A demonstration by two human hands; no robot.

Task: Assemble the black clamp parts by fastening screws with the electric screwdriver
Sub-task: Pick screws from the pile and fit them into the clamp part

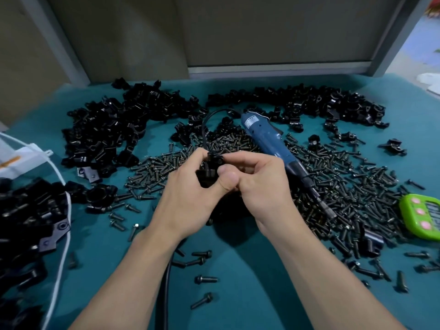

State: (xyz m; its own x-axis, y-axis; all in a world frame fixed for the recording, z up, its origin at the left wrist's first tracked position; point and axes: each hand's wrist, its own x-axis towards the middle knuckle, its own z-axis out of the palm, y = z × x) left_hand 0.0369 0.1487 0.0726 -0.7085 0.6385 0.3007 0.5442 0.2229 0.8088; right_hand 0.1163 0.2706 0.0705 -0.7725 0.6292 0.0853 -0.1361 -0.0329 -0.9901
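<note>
Both hands meet over the middle of the teal table. My left hand (188, 198) grips a black clamp part (207, 175) from the left. My right hand (257, 184) pinches the top of the same clamp, where a screw head (212, 155) shows; its thumb presses the clamp's right side. The blue electric screwdriver (269, 141) lies untouched on the screw pile behind my right hand, with its bit (326, 208) pointing to the near right. Loose black screws (345, 186) cover the table's middle and right.
Heaps of black clamp parts (107, 129) lie at the back left and back right (309, 103). A white bag (31, 222) of assembled clamps sits at the near left. A green timer (421, 216) lies at the right edge. The screwdriver's black cable (166, 282) runs between my forearms.
</note>
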